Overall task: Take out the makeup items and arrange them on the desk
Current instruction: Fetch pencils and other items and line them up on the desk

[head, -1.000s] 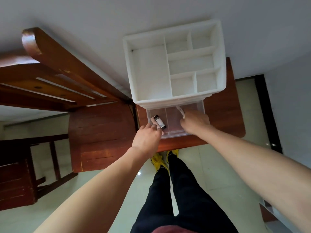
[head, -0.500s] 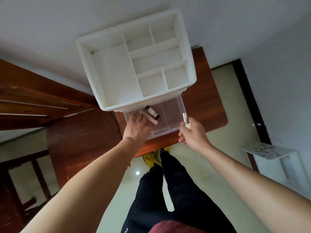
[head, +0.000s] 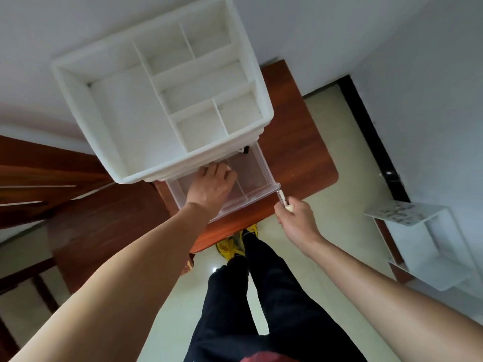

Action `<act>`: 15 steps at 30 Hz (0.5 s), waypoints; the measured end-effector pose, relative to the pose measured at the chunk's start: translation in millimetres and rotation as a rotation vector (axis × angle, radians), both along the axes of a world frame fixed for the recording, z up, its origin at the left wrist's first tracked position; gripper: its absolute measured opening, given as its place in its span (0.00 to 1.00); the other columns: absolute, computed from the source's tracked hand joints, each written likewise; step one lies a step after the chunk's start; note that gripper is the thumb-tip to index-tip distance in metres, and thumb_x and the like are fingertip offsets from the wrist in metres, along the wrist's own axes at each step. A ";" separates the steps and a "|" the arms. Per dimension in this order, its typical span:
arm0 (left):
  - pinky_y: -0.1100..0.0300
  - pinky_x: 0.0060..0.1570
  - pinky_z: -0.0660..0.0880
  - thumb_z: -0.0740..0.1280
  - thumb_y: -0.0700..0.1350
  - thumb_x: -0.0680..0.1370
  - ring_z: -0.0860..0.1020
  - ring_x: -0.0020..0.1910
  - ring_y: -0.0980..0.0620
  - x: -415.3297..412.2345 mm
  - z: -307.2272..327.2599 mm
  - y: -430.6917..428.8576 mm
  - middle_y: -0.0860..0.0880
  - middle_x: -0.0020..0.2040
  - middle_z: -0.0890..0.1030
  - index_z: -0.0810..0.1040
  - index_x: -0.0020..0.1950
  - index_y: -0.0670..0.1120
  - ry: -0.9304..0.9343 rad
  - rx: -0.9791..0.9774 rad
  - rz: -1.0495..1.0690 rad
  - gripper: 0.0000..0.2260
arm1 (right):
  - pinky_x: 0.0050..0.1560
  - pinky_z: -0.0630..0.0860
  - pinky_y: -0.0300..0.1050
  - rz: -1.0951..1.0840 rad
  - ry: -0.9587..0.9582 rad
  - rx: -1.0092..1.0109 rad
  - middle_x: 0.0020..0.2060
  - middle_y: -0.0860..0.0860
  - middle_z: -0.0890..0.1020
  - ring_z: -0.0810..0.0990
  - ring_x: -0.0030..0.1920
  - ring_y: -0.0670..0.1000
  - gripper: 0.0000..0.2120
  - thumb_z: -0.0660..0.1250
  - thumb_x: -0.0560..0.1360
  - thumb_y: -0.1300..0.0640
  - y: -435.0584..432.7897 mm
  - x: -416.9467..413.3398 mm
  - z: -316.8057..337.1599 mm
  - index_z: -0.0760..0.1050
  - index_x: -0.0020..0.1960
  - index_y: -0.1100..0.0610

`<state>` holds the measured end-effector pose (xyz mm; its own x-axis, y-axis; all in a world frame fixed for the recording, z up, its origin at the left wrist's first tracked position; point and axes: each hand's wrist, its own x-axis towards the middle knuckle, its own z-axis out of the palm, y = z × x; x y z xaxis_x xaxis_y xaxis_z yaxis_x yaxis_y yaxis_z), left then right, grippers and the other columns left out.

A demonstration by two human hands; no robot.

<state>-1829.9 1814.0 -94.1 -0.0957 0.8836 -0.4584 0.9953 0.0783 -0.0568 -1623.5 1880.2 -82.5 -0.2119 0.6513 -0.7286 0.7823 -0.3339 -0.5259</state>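
Though beneath organizer, drawer partly visible

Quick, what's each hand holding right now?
Left hand: curled inside the clear drawer, cannot tell what it holds.
Right hand: holds a slim makeup tube.

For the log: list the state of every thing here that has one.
Organizer: top compartments empty.
Drawer: pulled out.
Left hand: inside the drawer, fingers curled; what it holds is hidden.
Right hand: grip closed on a slim tube, outside the drawer.
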 end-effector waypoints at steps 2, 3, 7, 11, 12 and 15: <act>0.50 0.60 0.69 0.65 0.39 0.77 0.72 0.58 0.42 -1.8 -3.2 4.8 0.44 0.60 0.73 0.68 0.65 0.45 -0.003 -0.002 0.013 0.17 | 0.34 0.68 0.47 -0.006 -0.004 -0.001 0.33 0.55 0.75 0.71 0.31 0.52 0.13 0.63 0.77 0.54 -1.8 3.4 -3.7 0.68 0.36 0.59; 0.50 0.59 0.69 0.63 0.39 0.78 0.73 0.58 0.42 -2.8 -4.2 7.0 0.43 0.60 0.72 0.67 0.65 0.45 -0.018 -0.009 0.026 0.16 | 0.34 0.68 0.47 -0.012 -0.009 -0.009 0.33 0.55 0.75 0.71 0.31 0.52 0.14 0.63 0.77 0.54 -2.1 4.4 -5.4 0.67 0.35 0.57; 0.49 0.58 0.72 0.59 0.36 0.78 0.73 0.61 0.40 -4.2 4.2 13.6 0.41 0.63 0.71 0.63 0.68 0.42 -0.114 -0.039 0.087 0.18 | 0.34 0.67 0.48 -0.091 -0.010 -0.045 0.32 0.54 0.73 0.70 0.31 0.53 0.12 0.64 0.76 0.53 -2.6 3.6 -10.3 0.68 0.36 0.57; 0.49 0.52 0.78 0.62 0.39 0.78 0.71 0.63 0.40 -6.1 3.3 11.1 0.40 0.68 0.68 0.68 0.62 0.40 -0.043 0.019 -0.021 0.13 | 0.34 0.67 0.48 -0.125 -0.008 -0.057 0.33 0.54 0.73 0.70 0.32 0.53 0.12 0.64 0.76 0.53 -0.1 0.6 -12.5 0.70 0.38 0.60; 0.48 0.53 0.78 0.63 0.39 0.78 0.69 0.65 0.40 -5.8 1.0 11.5 0.39 0.72 0.64 0.67 0.65 0.40 -0.025 0.026 -0.057 0.16 | 0.34 0.68 0.48 -0.123 -0.013 -0.055 0.33 0.54 0.74 0.71 0.32 0.53 0.13 0.64 0.76 0.53 0.6 0.6 -13.0 0.72 0.41 0.63; 0.46 0.59 0.76 0.58 0.38 0.79 0.61 0.72 0.38 0.2 -3.4 19.5 0.39 0.77 0.50 0.50 0.77 0.41 -0.029 -0.008 -0.095 0.29 | 0.34 0.68 0.48 -0.125 -0.024 -0.045 0.34 0.54 0.74 0.71 0.32 0.52 0.13 0.64 0.76 0.53 1.0 2.8 -16.3 0.74 0.44 0.65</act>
<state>-1829.7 1833.5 -97.4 0.0018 0.8845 -0.4665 0.9995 -0.0168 -0.0279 -1620.8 1881.2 -98.8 -0.1133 0.6376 -0.7620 0.7457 -0.4522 -0.4893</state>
